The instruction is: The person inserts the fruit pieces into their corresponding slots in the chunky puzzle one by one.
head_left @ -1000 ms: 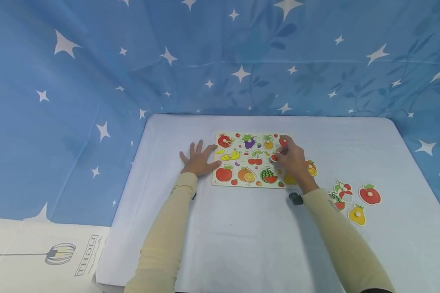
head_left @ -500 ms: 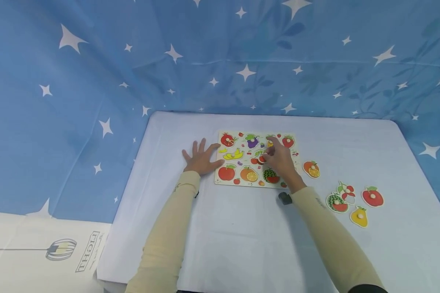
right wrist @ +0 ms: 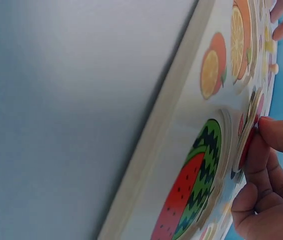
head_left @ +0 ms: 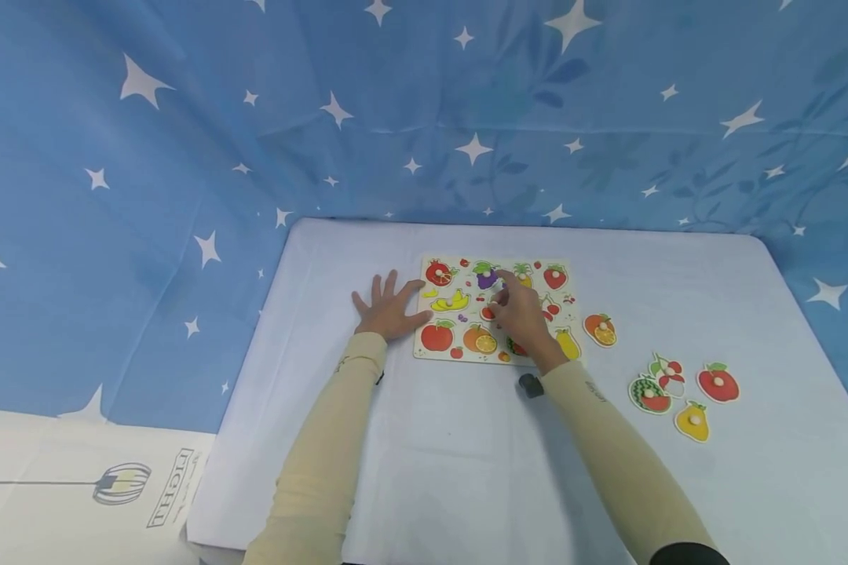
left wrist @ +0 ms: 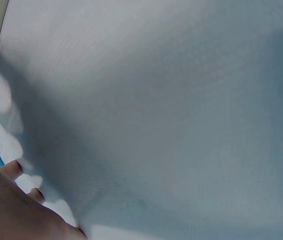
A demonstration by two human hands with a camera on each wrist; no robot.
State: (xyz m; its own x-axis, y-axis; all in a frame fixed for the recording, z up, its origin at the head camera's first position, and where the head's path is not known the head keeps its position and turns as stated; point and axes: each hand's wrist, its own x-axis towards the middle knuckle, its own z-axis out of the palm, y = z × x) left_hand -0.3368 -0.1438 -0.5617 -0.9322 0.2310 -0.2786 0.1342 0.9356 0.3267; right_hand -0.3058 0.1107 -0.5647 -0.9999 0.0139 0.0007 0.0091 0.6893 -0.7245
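Note:
A flat fruit puzzle board (head_left: 459, 345) lies on the table, with knobbed pieces and printed fruit pictures on it. My left hand (head_left: 385, 310) rests at its left edge, fingers spread, thumb and index finger touching the board. In the left wrist view only part of this left hand (left wrist: 16, 210) shows. My right hand (head_left: 523, 318) is over the middle of the board, pinching a red fruit puzzle piece (right wrist: 246, 145) between thumb and fingertips. The piece is tilted in the right wrist view, low over the board beside the watermelon (right wrist: 191, 180); its exact fruit is hard to tell.
Right of the board lies a loose orange piece (head_left: 600, 329). Farther right are a watermelon piece (head_left: 650, 394), a red-and-green fruit piece (head_left: 667, 370) touching it, an apple piece (head_left: 718, 382) and a pear piece (head_left: 693, 421). A blue starry curtain (head_left: 424, 118) hangs behind the table.
My right hand has moved left across the board, from its right part to the middle, carrying the red fruit puzzle piece. The left hand stays at the board's left edge.

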